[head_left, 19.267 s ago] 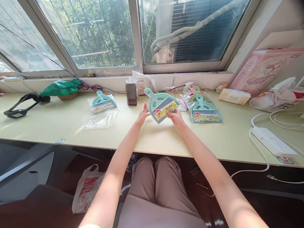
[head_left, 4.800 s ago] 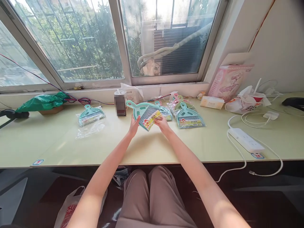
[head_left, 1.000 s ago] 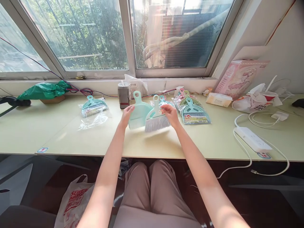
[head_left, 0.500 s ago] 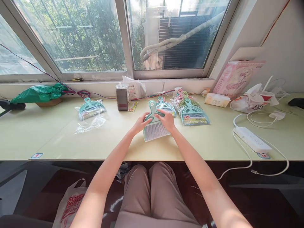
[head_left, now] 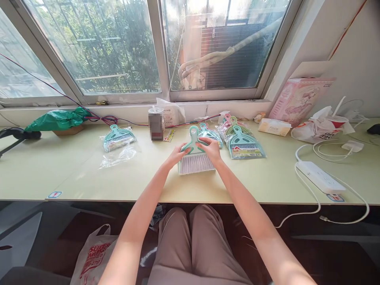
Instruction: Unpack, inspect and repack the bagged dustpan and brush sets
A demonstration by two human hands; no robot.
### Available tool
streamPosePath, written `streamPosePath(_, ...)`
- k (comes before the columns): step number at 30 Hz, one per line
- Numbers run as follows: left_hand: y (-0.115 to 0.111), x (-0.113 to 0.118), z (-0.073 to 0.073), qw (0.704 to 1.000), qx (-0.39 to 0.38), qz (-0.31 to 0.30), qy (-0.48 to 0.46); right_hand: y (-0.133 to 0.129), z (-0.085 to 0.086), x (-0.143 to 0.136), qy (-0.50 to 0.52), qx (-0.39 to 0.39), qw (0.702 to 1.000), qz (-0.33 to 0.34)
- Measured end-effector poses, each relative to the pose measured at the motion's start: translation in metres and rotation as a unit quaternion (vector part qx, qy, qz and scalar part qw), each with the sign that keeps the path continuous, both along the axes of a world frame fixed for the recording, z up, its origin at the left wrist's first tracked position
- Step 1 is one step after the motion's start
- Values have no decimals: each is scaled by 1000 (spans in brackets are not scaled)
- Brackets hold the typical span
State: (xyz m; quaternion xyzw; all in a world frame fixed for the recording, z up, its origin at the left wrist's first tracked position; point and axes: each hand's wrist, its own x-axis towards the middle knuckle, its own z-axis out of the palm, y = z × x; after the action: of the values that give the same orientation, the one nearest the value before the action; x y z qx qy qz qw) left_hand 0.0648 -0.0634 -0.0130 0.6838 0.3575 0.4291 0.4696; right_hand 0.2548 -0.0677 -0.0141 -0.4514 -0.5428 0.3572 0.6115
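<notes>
Both hands grip one small brush [head_left: 194, 157] at the middle of the table [head_left: 267, 178] — left hand [head_left: 175, 154] on its left shoulder, right hand [head_left: 211, 149] on its right, fingers curled over the teal back, grey bristles pointing near. Far right, three or four bagged sets [head_left: 242, 140] overlap; one more bagged set [head_left: 118, 137] lies far left, with one empty bag [head_left: 118, 156] just in front.

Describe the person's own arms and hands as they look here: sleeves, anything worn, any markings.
Both arms are bare from the bottom edge of the picture up to the hands, with no sleeve in sight. The left hand and right hand wear no gloves. No watch, bracelet or ring can be made out, and no markings show. The nails are too small to judge.
</notes>
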Motion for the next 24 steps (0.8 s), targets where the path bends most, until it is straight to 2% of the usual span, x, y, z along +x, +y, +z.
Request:
streamPosePath(2,5,-12,1,999,-26,8,-19,5,0,5,52,7,995,87)
streamPosePath(3,8,-21,1,998,-43,26,-44,10,-1,8,78,7,991,110)
streamPosePath(5,15,-40,2,986,-68,84,-124,23,-6,11,94,1,990,105)
streamPosePath(6,19,-51,2,977,-68,115,-167,31,-9,9,69,-4,994,83)
streamPosePath(8,25,-72,1,956,-38,170,-235,46,-17,-5,-67,-27,995,69)
streamPosePath(10,30,-89,-2,937,4,222,-268,60,-26,-32,-260,-30,962,75)
streamPosePath(12,36,-102,-8,915,22,285,-285,71,-32,-66,-432,-5,896,105)
streamPosePath(14,41,-111,-13,889,18,346,-299,79,-36,-99,-538,5,832,132)
streamPosePath(15,44,-113,-16,877,14,371,-305,81,-36,-112,-565,2,813,140)
streamPosePath(17,48,-117,-20,857,18,414,-307,84,-37,-129,-584,-14,798,147)
streamPosePath(19,51,-119,-22,842,31,454,-289,80,-38,-132,-586,-16,797,144)
streamPosePath(24,52,-120,-21,800,30,545,-248,55,-44,-105,-590,100,794,108)
